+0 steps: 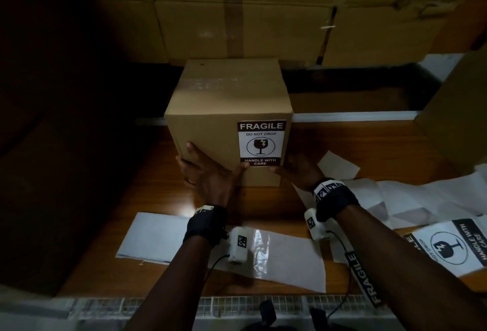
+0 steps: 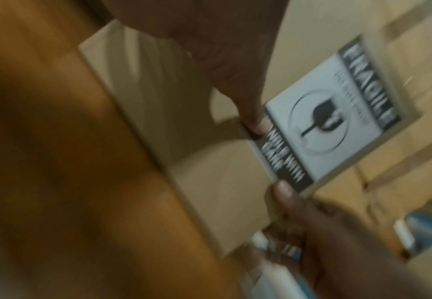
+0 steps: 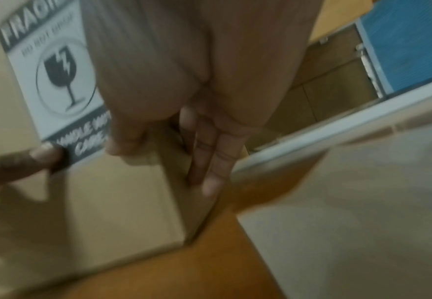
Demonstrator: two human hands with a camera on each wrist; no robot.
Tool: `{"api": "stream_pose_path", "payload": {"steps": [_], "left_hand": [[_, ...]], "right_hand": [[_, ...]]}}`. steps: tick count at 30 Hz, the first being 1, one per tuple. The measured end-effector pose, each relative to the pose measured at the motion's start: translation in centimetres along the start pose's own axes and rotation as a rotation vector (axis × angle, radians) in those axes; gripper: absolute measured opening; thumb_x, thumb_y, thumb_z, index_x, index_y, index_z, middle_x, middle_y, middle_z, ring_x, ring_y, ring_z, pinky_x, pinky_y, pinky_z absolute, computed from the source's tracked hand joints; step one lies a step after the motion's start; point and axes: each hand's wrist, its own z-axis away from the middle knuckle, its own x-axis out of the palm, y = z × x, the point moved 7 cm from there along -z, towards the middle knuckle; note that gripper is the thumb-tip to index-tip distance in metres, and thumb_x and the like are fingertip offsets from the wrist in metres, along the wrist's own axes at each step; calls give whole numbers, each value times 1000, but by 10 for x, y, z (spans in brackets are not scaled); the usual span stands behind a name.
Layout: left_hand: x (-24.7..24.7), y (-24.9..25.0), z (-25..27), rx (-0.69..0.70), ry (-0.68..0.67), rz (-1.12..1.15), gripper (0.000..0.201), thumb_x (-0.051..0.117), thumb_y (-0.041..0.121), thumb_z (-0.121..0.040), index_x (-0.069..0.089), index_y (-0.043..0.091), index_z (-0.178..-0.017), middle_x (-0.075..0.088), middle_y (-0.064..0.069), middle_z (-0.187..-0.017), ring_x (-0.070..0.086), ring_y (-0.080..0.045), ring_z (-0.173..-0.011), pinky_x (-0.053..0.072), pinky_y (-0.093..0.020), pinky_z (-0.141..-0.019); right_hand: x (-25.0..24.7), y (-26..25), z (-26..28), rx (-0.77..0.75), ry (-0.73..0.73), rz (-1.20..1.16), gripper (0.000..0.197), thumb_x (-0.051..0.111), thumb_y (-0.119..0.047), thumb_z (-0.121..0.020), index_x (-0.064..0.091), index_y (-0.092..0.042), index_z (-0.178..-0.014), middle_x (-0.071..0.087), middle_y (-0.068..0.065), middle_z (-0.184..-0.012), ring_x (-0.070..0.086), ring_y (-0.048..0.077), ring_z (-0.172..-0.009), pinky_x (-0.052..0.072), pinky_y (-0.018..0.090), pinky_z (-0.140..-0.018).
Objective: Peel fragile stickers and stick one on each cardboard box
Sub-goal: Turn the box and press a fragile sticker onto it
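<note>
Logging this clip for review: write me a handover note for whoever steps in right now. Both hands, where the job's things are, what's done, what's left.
Left hand: fingers spread on the cardboard box at its near-left edge, thumb tip at the fragile sticker's lower left corner.
Right hand: at the box's lower right corner, thumb by the sticker's bottom edge, fingers straight along the right side.
Done: the sticker sits on the box's front face.
Left: unused sticker lies on the table at right; empty backing sheets lie in front. Whether other boxes need stickers isn't clear.

Dim room, wooden table
</note>
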Motion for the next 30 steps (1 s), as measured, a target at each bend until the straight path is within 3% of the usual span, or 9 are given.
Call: {"api": "stream_pose_path", "payload": {"steps": [2,4,7,11,16,23,25,27,30], "left_hand": [[-11,8,-9,9,38,41,152,67,95,-49,-22,32,-155,-7,-26,-165,9,-46,-152,15,-71,-116],[-26,21,-18,58,125,49,150,71,93,-50,-18,34,-155,-4,-25,-165,12,-46,-151,20,-73,-113],[-49,45,-32,157,225,26,146,74,91,-50,-11,36,-155,1,-28,-165,14,-46,-150,24,-72,-111],[-66,73,-48,226,259,8,139,66,96,-51,-3,37,-156,2,-27,-165,14,-44,-151,26,-72,-109],[-71,85,-62,250,200,2,137,65,95,-51,13,31,-160,2,-24,-165,13,-44,-151,28,-67,-110],[-62,79,-64,261,173,10,119,58,96,-55,36,28,-150,15,-18,-158,27,-40,-139,42,-56,-106],[-62,78,-63,269,174,20,110,60,93,-58,40,30,-146,15,-16,-158,25,-39,-140,41,-57,-107],[-62,78,-62,273,171,35,102,63,89,-62,45,29,-142,14,-15,-158,23,-38,-142,38,-57,-109],[-63,78,-61,273,150,32,98,60,88,-65,47,28,-141,12,-12,-159,19,-37,-144,36,-54,-111]], "right_hand": [[-6,-9,-1,-28,10,-1,46,70,-25,-95,57,-23,-139,60,-15,-125,55,-2,-114,46,8,-88],[-15,-19,0,-67,33,3,36,70,-32,-94,61,-32,-129,65,-19,-119,59,-5,-110,50,27,-100],[-32,-34,-2,-137,143,64,40,71,-43,-90,66,-26,-125,71,-4,-123,65,7,-110,54,37,-99],[-52,-70,-1,-284,298,107,61,67,-57,-83,65,-15,-127,72,6,-121,69,16,-106,59,35,-88],[-75,-94,-8,-343,443,146,49,69,-36,-94,61,-7,-133,70,9,-122,65,12,-102,48,5,-69],[-66,-102,2,-366,493,148,36,63,-40,-96,70,-9,-111,75,4,-97,73,19,-85,48,5,-61],[-58,-106,4,-317,558,192,53,66,-59,-86,68,-10,-106,73,4,-93,69,15,-79,48,8,-60],[-47,-111,3,-200,638,282,79,66,-80,-68,62,-10,-105,69,6,-96,64,19,-83,52,25,-66],[-39,-115,0,-8,690,383,97,72,-82,-60,53,-6,-116,61,16,-110,60,31,-99,51,38,-78]]}}
